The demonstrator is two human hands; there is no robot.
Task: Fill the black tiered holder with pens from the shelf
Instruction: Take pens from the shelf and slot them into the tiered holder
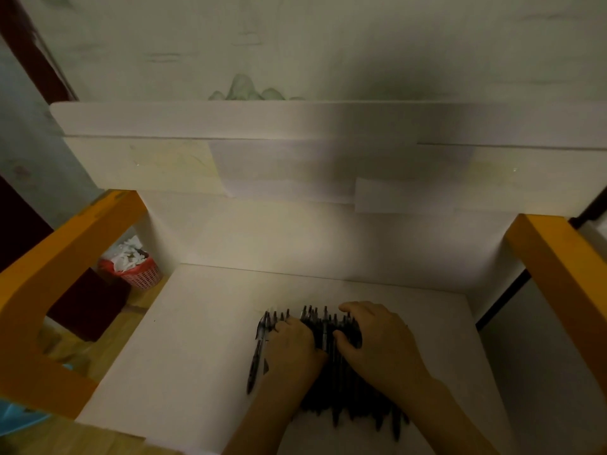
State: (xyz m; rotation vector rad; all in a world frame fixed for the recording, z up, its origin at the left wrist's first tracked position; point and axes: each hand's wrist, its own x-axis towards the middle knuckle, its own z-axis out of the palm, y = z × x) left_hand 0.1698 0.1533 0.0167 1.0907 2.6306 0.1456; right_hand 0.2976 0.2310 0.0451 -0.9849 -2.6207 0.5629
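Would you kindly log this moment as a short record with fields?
surface: white shelf between orange side frames
pens: pile of black pens lying on the shelf
left hand: resting on the pile, fingers curled over pens
right hand: on the pile, thumb and fingers around pens
holder: not in view
background: red basket lower left

Head camera looks steeply down, close above the white shelf (197,339).
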